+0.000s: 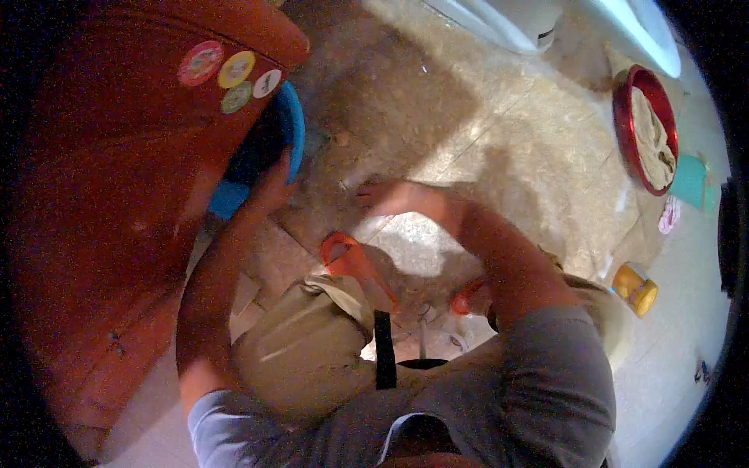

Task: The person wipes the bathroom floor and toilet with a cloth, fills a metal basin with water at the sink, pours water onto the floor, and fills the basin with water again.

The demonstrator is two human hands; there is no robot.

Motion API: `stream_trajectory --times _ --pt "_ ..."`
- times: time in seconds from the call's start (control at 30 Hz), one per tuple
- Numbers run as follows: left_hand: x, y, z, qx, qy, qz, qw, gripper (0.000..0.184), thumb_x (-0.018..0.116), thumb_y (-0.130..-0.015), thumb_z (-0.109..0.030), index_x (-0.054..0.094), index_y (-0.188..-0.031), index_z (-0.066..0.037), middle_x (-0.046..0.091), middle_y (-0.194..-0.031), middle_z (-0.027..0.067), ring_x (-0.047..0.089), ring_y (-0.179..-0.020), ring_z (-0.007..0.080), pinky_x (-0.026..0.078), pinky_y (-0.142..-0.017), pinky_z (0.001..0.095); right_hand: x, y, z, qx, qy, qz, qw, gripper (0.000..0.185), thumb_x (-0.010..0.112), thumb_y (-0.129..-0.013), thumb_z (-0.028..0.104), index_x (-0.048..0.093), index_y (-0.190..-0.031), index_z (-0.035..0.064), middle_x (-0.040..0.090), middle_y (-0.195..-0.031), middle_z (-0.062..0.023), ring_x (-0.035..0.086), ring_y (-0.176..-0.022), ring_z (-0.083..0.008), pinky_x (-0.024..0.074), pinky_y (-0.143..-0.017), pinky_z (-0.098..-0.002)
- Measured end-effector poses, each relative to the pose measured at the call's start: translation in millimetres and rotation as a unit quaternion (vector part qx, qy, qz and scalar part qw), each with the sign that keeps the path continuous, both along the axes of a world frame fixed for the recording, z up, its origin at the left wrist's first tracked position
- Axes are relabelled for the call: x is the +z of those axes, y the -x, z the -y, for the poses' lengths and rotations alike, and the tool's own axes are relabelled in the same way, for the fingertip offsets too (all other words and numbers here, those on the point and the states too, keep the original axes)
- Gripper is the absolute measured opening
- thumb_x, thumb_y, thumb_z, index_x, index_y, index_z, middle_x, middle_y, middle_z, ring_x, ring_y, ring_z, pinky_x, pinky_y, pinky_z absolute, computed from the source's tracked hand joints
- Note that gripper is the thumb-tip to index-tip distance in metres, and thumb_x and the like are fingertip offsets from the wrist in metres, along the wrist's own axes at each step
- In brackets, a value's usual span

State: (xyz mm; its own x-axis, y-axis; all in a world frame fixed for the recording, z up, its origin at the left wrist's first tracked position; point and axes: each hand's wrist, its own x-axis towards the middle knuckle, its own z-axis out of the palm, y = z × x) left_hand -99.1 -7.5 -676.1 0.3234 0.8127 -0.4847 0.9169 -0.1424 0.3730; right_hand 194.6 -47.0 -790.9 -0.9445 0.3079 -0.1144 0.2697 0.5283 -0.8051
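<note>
At the near rim of a blue bucket (294,117) is my left hand (273,187). It overlaps the rim, but its fingers are dark and smeared, so a grip cannot be made out. Dark shadow fills the inside of the bucket. My right hand (384,198) hangs over the floor to the right of the bucket, apart from it. Its fingertips point toward the bucket and look blurred. No object shows in this hand. Below it, an orange slipper (341,248) is on my foot, and part of a second orange slipper (463,299) shows farther right.
A large red-brown surface with round stickers (236,69) stands close on the left. Tan cloth (651,136) lies in a red basin (632,132) at the right, beside a turquoise container (690,183). A yellow container (636,288) is nearer. White curved objects (507,23) stand at the top.
</note>
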Motion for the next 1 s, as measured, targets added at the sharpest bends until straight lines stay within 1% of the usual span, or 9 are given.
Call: stream_trajectory --times 0.17,0.3,0.43,0.5,0.57,0.7,0.83,0.87,1.0 --pt "-32.3 -5.1 -23.2 0.0 0.008 -0.05 0.999 0.083 0.064 -0.083 -0.017 0.013 -0.147 0.0 0.037 -0.14 0.0317 0.049 -0.12 0.0437 0.041 -0.101 0.0453 10.2 -110.1 -74.1 -0.116 -0.121 -0.028 0.986 0.024 0.059 -0.084 0.017 0.065 -0.106 0.0113 0.062 -0.117 -0.0091 0.058 -0.108 -0.0283 0.0503 -0.087 -0.0372" --pt "-37.0 3.3 -17.7 -0.006 0.011 -0.053 0.999 0.084 0.065 -0.083 -0.018 0.014 -0.147 0.001 0.037 -0.14 0.0319 0.049 -0.12 0.0436 0.041 -0.102 0.0452 168.3 -143.4 -148.8 -0.356 0.296 0.018 0.886 0.034 0.056 -0.087 0.02 0.058 -0.119 0.0085 0.062 -0.114 -0.012 0.064 -0.094 -0.025 0.0551 -0.07 -0.035" --pt "-71.1 8.0 -14.2 0.005 0.035 -0.038 0.999 0.084 0.065 -0.083 -0.019 0.014 -0.147 0.002 0.038 -0.139 0.032 0.05 -0.12 0.0436 0.04 -0.102 0.0452 281.9 -178.4 -189.1 -0.52 0.444 -0.153 0.714 0.043 0.053 -0.091 0.03 0.05 -0.124 0.0023 0.064 -0.104 -0.0162 0.066 -0.085 -0.0235 0.053 -0.057 -0.0293" --pt "-80.7 10.8 -12.1 0.004 0.041 -0.034 0.999 0.085 0.066 -0.083 -0.02 0.014 -0.147 0.002 0.038 -0.139 0.0321 0.05 -0.119 0.0435 0.04 -0.102 0.0451 363.3 -180.4 -187.6 -0.563 0.377 -0.31 0.667 0.042 0.053 -0.092 0.036 0.051 -0.118 0.0028 0.063 -0.1 -0.0166 0.065 -0.081 -0.0241 0.0532 -0.056 -0.0301" --pt "-87.3 15.2 -11.7 0.004 0.041 -0.025 0.999 0.085 0.066 -0.083 -0.02 0.014 -0.147 0.002 0.039 -0.139 0.0322 0.05 -0.119 0.0435 0.04 -0.102 0.0451 380.6 -227.1 -230.3 -0.526 0.352 -0.319 0.705 0.029 0.053 -0.089 0.031 0.061 -0.107 0.0098 0.065 -0.087 -0.0114 0.063 -0.071 -0.0251 0.051 -0.056 -0.0361" --pt "-85.4 15.7 -15.7 0.018 0.095 -0.045 0.994 0.085 0.067 -0.082 -0.018 0.016 -0.147 0.002 0.041 -0.137 0.0321 0.049 -0.121 0.0431 0.038 -0.104 0.0442 392.0 -295.3 -306.9 -0.555 0.218 -0.46 0.658 0.04 0.065 -0.081 0.0 0.045 -0.115 0.0004 0.057 -0.098 -0.0167 0.062 -0.083 -0.0274 0.0532 -0.087 -0.0589" --pt "-66.2 7.8 -5.4 -0.011 0.029 -0.086 0.996 0.089 0.069 -0.079 -0.015 0.014 -0.147 0.001 0.041 -0.137 0.0317 0.049 -0.122 0.0422 0.039 -0.104 0.0437 393.7 -316.6 -335.8 -0.644 0.11 -0.444 0.613 0.04 0.056 -0.081 -0.006 0.042 -0.118 -0.0011 0.056 -0.107 -0.0203 0.064 -0.08 -0.0316 0.0578 -0.078 -0.0502" --pt "-69.2 11.2 -1.8 -0.013 0.025 -0.065 0.997 0.089 0.069 -0.079 -0.015 0.015 -0.147 0.002 0.041 -0.137 0.0317 0.049 -0.122 0.0423 0.039 -0.104 0.0439 390.0 -327.7 -341.4 -0.651 0.052 -0.412 0.636 0.036 0.055 -0.083 -0.004 0.047 -0.118 -0.0022 0.06 -0.103 -0.0191 0.064 -0.073 -0.0254 0.0558 -0.065 -0.0368" --pt "-44.0 5.0 -0.4 0.024 0.072 -0.049 0.996 0.09 0.07 -0.078 -0.016 0.015 -0.147 0.002 0.041 -0.138 0.0316 0.048 -0.122 0.0428 0.039 -0.104 0.0443 376.0 -342.4 -353.4 -0.653 -0.053 -0.396 0.644 0.02 0.061 -0.086 0.005 0.062 -0.105 0.0001 0.064 -0.082 -0.0099 0.057 -0.065 -0.0146 0.047 -0.056 -0.0282"
